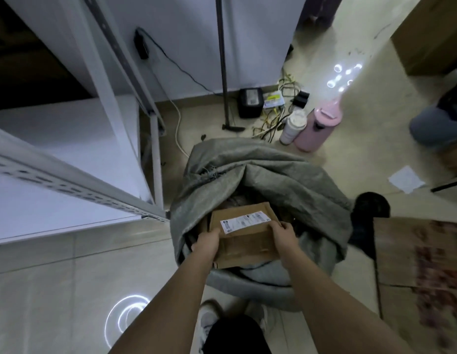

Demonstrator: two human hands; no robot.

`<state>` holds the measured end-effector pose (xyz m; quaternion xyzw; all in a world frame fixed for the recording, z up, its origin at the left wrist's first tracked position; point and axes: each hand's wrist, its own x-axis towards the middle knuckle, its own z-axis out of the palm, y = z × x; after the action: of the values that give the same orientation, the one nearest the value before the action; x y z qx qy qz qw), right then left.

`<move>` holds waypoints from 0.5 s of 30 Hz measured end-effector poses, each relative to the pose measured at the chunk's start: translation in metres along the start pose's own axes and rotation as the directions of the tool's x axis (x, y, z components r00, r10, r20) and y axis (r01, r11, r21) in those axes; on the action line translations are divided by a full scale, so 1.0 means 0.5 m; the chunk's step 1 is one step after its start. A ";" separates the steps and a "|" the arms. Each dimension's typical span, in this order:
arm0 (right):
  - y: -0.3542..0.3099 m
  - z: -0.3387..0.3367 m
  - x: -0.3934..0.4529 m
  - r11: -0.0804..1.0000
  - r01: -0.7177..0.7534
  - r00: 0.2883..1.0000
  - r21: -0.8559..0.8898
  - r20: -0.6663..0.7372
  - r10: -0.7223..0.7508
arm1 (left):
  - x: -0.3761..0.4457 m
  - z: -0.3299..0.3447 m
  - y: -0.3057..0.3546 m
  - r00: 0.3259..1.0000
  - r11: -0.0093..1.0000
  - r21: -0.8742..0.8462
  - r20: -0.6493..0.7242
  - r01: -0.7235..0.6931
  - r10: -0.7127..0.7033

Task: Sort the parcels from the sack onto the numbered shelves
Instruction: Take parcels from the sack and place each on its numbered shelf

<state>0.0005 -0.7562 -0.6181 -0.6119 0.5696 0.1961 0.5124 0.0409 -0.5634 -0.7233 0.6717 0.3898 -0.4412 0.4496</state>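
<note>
Two hands, left hand and right hand, grip one parcel (one label) over one sack.

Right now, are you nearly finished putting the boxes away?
Not nearly. The white shelves in view show no parcels yet. In hand: my left hand and right hand grip a brown cardboard parcel over the open grey sack. Left: read its white label, shelve it, then go on with whatever else the sack holds.
</note>
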 end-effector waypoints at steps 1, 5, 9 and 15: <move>-0.005 -0.019 -0.039 0.999 -0.002 1.000 0.041 0.013 0.001 | -0.037 -0.006 0.004 1.000 1.000 0.011 0.008 -0.002 0.002; -0.047 -0.102 -0.230 0.988 0.041 0.999 0.151 0.001 -0.042 | -0.415 -0.062 0.097 0.998 0.999 0.044 0.057 -0.025 0.023; -0.084 -0.154 -0.387 0.977 0.198 0.972 0.073 -0.147 -0.186 | -0.640 -0.088 0.132 0.992 0.993 0.087 0.100 -0.080 0.071; -0.121 -0.183 -0.533 0.830 0.520 0.792 -0.201 -0.249 -0.557 | -0.764 -0.081 0.155 0.982 0.990 0.073 0.152 -0.125 0.113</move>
<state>-0.0498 -0.7126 -0.3378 -0.8012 0.4287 -0.0181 0.4170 0.0048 -0.5962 -0.3344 0.6771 0.2962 -0.4778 0.4748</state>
